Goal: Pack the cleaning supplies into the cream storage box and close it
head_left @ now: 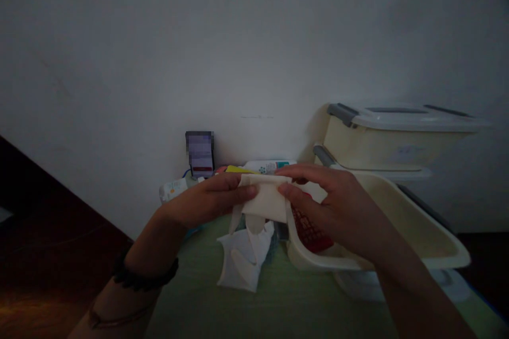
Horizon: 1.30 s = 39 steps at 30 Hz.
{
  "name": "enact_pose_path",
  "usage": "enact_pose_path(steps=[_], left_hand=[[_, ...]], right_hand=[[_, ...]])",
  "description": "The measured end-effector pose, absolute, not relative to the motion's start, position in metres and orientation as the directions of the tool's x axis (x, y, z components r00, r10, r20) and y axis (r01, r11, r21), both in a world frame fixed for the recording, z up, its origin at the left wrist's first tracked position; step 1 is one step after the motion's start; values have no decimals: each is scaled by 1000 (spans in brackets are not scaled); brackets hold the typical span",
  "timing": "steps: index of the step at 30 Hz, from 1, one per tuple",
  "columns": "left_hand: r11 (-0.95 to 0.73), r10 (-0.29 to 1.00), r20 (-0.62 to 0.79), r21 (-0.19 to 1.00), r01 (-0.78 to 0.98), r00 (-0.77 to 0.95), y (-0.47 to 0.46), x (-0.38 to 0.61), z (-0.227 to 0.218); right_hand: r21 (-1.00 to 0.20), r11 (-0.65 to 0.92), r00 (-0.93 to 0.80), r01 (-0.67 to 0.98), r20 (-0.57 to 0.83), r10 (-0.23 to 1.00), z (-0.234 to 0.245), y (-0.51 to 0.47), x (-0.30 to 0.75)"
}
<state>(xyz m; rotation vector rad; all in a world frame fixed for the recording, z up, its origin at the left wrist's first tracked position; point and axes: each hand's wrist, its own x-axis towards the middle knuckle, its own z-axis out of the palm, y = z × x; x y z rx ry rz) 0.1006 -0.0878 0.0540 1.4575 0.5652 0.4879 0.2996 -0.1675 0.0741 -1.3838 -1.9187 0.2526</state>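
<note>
A folded white cloth-like piece (267, 198) is stretched between my two hands above the table; I cannot tell its exact kind. My left hand (212, 194) pinches its left edge, thumb on the near face. On the opposite edge, my right hand (332, 198) grips with thumb in front and fingers behind the top. Pale flaps hang below the fold. Just beneath lies a crumpled white soft wrapper or sheet (240, 262) on the green tabletop (199, 296).
An open cream bin (382, 206) with a red item (314, 233) inside stands at right. Behind it is a lidded cream box (382, 143). A phone (201, 153) leans by the wall. A white bottle (174, 190) and a white tube (270, 166) lie behind my hands.
</note>
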Motion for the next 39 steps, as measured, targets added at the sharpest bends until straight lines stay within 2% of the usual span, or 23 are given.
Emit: enact_pose_path(steps=[5, 9, 16, 23, 27, 31, 36, 39], left_hand=[[-145, 525, -57, 977, 156, 849, -87, 101, 58], [-159, 460, -71, 974, 161, 885, -88, 102, 58], [-195, 479, -60, 965, 173, 876, -87, 104, 55], [-215, 504, -69, 955, 202, 861, -86, 105, 55], [-369, 504, 19, 908, 196, 864, -86, 105, 57], [-501, 503, 69, 835, 226, 861, -84, 104, 58], [-439, 546, 48, 867, 237, 836, -85, 104, 59], [-321, 594, 87, 937, 136, 799, -87, 103, 62]], right_hand=[[-587, 368, -64, 721, 472, 879, 75, -168, 301], [-634, 330, 3, 699, 465, 885, 75, -169, 300], [-810, 316, -66, 495, 328, 943, 71, -169, 299], [-896, 261, -35, 360, 266, 963, 67, -168, 300], [-912, 229, -45, 341, 227, 973, 69, -166, 300], [-876, 228, -71, 425, 219, 973, 70, -166, 300], [-854, 242, -67, 461, 238, 969, 68, -167, 302], [-839, 247, -58, 484, 251, 966, 69, -167, 302]])
